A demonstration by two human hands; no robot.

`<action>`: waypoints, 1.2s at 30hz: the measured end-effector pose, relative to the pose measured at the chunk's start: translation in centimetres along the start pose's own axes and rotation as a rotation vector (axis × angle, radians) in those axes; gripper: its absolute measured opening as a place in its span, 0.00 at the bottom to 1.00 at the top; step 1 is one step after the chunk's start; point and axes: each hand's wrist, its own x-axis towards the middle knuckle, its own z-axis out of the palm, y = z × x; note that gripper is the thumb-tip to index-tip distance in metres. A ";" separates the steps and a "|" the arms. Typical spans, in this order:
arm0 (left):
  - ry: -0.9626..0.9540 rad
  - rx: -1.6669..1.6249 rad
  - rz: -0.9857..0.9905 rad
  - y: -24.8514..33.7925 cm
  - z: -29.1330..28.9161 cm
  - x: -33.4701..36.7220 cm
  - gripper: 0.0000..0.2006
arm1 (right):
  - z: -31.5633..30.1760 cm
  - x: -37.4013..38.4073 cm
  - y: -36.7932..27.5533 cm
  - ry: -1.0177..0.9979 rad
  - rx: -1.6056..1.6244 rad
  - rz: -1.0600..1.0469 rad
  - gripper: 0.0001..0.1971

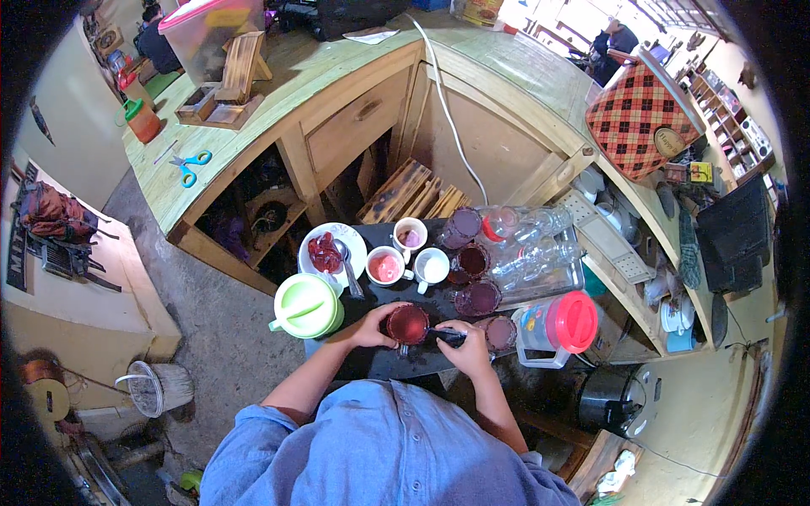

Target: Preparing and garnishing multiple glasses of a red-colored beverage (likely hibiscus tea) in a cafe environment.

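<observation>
My left hand (369, 329) is wrapped round a glass mug (407, 324) of dark red liquid, standing near the front of a dark table. From the right, my right hand (467, 348) grips a black-handled utensil (449, 337), its tip at the mug; whatever end is in the liquid stays hidden. Just beyond the mug are three white cups, one with pink contents (386, 267), one with white (433, 267), one farther back (411, 234). Several glass mugs of dark purple drink (477, 298) line the right side. A white plate (355, 237) holds red jelly-like pieces (324, 253) and a metal spoon (344, 256).
A green lidded pitcher (306, 306) stands left, a clear pitcher with a pink lid (575, 323) right. Clear plastic bottles (533, 261) lie behind it on a tray. Around runs a wooden counter (337, 76) with scissors (189, 167) and a plaid box (645, 118).
</observation>
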 end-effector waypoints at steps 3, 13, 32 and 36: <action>0.002 -0.015 0.005 -0.1 0.0 0.0 0.49 | 0.0 0.1 0.1 -0.008 -0.001 0.011 0.14; 0.001 -0.019 0.007 0.2 0.0 0.0 0.48 | -0.5 0.3 0.1 0.005 0.014 0.008 0.14; 0.168 -0.006 0.104 0.9 1.6 0.0 0.49 | -0.9 0.4 0.0 -0.012 -0.029 0.007 0.14; 0.143 0.139 0.013 0.8 1.5 0.2 0.48 | -1.2 0.1 -0.2 0.038 0.033 0.052 0.14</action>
